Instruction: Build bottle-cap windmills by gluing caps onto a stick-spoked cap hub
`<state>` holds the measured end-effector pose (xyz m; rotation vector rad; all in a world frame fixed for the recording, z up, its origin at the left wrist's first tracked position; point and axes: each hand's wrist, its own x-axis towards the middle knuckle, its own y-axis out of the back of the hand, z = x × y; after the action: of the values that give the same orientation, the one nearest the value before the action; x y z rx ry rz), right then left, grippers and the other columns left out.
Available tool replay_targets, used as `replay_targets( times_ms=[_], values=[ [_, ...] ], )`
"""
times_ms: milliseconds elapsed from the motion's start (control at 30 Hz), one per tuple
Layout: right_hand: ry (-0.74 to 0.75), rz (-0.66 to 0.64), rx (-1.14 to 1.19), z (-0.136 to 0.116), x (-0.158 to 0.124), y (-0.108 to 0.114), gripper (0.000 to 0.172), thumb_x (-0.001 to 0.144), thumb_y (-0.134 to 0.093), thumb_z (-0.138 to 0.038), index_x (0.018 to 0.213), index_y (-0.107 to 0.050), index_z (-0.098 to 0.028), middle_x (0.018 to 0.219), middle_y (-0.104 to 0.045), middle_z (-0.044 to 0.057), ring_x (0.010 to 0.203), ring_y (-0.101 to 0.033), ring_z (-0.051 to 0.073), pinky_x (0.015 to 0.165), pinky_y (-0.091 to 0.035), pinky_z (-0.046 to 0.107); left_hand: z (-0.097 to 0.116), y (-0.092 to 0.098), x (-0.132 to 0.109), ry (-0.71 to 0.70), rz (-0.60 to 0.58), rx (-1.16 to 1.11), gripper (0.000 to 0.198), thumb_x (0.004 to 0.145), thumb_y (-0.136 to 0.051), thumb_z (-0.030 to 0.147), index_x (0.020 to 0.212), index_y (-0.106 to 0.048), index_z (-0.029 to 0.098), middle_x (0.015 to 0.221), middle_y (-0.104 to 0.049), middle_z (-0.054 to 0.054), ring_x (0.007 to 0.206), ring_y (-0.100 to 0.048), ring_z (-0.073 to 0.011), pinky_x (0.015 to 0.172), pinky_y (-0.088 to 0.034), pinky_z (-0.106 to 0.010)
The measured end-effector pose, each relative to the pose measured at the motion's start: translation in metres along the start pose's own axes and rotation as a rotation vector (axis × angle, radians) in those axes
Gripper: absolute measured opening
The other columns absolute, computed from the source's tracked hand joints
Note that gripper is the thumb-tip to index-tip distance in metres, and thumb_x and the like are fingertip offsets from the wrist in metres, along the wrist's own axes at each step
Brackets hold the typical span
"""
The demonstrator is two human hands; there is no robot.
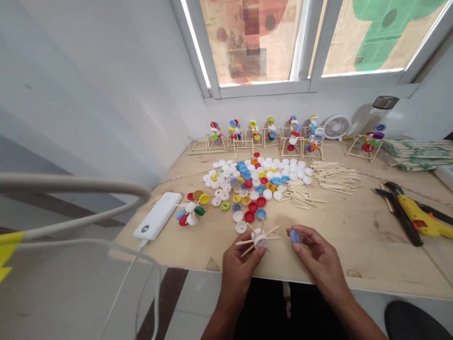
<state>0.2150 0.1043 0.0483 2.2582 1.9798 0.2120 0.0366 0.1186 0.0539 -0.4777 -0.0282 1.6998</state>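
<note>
- Blurred cable (74,184), nearest to the camera, makes a loop in front of the left edge of the table (354,222).
- Left hand (240,263) holds the white hub (261,241) in a narrow grip, just inside the near edge of the table.
- Right hand (320,257) pinches the blue cap (295,236) between thumb and fingertips, also near this edge.
- The hub lies to the left of the right hand, with a small open gap between it and the blue cap; both are about equally far from the near edge.
- Spokes (273,230) spread from the hub like rays, so it has no single long axis; two of them point toward the right edge, on the side of the blue cap.
- The blue cap seems to stand steeply; which way its open side faces, I cannot tell.
- Loose caps (253,207) lie toward the far edge, a finished wheel (190,208) toward the left edge beside the power bank (158,217), and the glue gun (421,219) toward the right edge.
</note>
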Motion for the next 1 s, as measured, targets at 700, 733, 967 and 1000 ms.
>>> replay_targets(
  times_ms=[700,733,967,1000],
  values=[
    [0.476,0.270,-0.924,0.024,0.034,0.114,0.035,0.085,-0.049,-0.028,0.118,-0.059,-0.022,0.118,-0.063,0.009,0.110,-0.057,0.025,0.097,-0.043,0.046,-0.001,-0.004,0.026,0.047,-0.051,-0.040,0.040,0.053,-0.084,0.027,0.085,-0.064,0.014,0.081,-0.068,-0.004,0.074,-0.063,-0.0157,0.067,-0.053,-0.026],
    [0.437,0.341,-0.996,0.029,0.031,0.140,0.034,0.086,-0.046,-0.029,0.116,-0.059,-0.020,0.116,-0.064,0.010,0.108,-0.059,0.026,0.095,-0.044,0.045,-0.001,-0.004,0.025,0.048,-0.058,-0.041,0.039,0.054,-0.084,0.026,0.085,-0.063,0.014,0.082,-0.067,-0.004,0.075,-0.063,-0.0154,0.068,-0.054,-0.026],
    [0.223,0.432,-1.489,0.049,0.012,0.274,0.037,0.085,-0.040,-0.026,0.114,-0.059,-0.013,0.116,-0.063,0.014,0.105,-0.058,0.029,0.091,-0.044,0.040,-0.002,0.000,0.030,0.054,-0.097,-0.096,0.035,0.053,-0.085,0.024,0.081,-0.064,0.015,0.079,-0.066,-0.001,0.073,-0.061,-0.0133,0.068,-0.053,-0.024],
    [0.188,0.387,-1.514,0.051,0.011,0.283,0.038,0.084,-0.040,-0.024,0.116,-0.058,-0.013,0.120,-0.061,0.014,0.107,-0.057,0.029,0.091,-0.043,0.040,-0.002,0.001,0.030,0.052,-0.094,-0.114,0.036,0.053,-0.085,0.024,0.082,-0.064,0.016,0.080,-0.067,-0.001,0.073,-0.062,-0.0133,0.068,-0.053,-0.024]
  ],
)
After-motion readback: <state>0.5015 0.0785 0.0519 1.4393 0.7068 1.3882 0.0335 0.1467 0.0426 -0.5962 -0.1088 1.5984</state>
